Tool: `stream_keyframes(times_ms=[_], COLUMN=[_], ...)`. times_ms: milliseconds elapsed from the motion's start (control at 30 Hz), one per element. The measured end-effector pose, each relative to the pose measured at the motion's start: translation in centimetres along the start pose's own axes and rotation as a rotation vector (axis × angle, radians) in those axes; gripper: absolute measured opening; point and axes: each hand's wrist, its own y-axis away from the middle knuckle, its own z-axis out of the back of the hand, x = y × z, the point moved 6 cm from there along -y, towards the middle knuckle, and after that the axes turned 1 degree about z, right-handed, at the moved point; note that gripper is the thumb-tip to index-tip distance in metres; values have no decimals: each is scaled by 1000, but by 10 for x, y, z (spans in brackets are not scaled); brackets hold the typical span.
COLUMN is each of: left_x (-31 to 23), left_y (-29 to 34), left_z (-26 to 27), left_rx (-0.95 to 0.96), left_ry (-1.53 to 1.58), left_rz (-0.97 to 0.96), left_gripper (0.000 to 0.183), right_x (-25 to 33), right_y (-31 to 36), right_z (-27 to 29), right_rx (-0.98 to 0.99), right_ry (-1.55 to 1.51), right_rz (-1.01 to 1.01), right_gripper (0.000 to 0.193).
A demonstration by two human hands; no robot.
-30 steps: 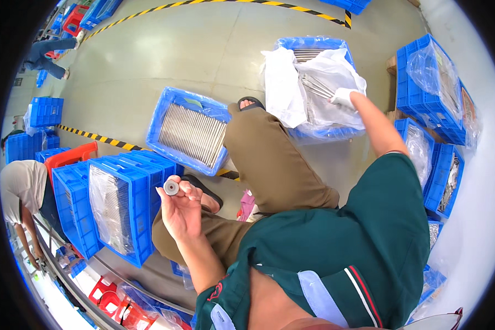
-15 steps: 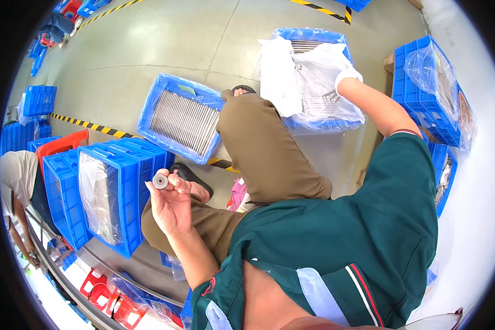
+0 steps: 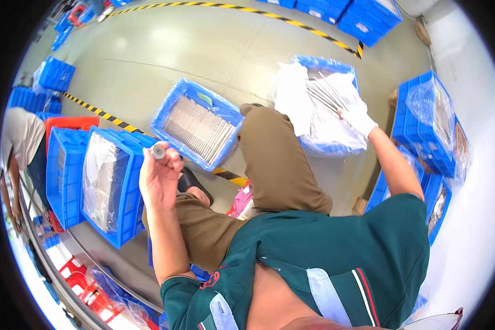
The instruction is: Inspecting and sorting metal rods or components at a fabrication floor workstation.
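Note:
My left hand [image 3: 160,179] is bare and raised at the left, pinching a small round grey metal piece [image 3: 158,152] with a dark centre between thumb and fingers. At the right, my right hand [image 3: 359,119] wears a white glove with bare fingertips showing. It is closed round the near ends of several thin metal rods [image 3: 323,94], which fan out toward the far left. These rods are above a blue crate [image 3: 353,70] lined with clear plastic and white sheeting [image 3: 289,99]. Below the sheeting's far edge, more grey rods show in that crate.
Another blue crate [image 3: 165,94] holds tight rows of grey rods. Plastic-covered blue crates stand at the left [image 3: 127,212] and right [image 3: 410,118]. A person [image 3: 25,137] bends at the far left. Yellow-black tape [image 3: 231,6] marks the floor; my knee [image 3: 267,137] lies between the two floor crates.
My right hand has taken up the rods, which now fan out above the sheeting. My left hand still pinches the round piece, now tilted differently. The whole view has shifted.

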Motion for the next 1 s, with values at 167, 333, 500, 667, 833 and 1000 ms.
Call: stream_keyframes(times_ms=[167, 333, 500, 667, 833, 1000], left_x=[-15, -8, -31, -49, -51, -53], left_y=[-13, -15, -3, 4, 0, 5], left_z=[-3, 44, 62, 70, 68, 48], left_rx=[16, -66, -128, -185, -76, 3], left_ry=[-24, -13, -8, -6, 211, -43], left_rz=[-31, -87, -211, -291, -184, -112], left_gripper=[39, 36, 34, 28, 16, 10], right_x=[164, 255, 317, 358, 372, 380], right_y=[29, 15, 2, -10, 13, 22], right_z=[37, 10, -38, -82, -113, -122], right_rx=[-119, -1, 228, 409, 765, 902], right_ry=[-245, -528, -719, -820, -795, -740], right_rz=[351, 557, 420, 455, 360, 343], right_gripper=[33, 32, 27, 24, 29, 36])
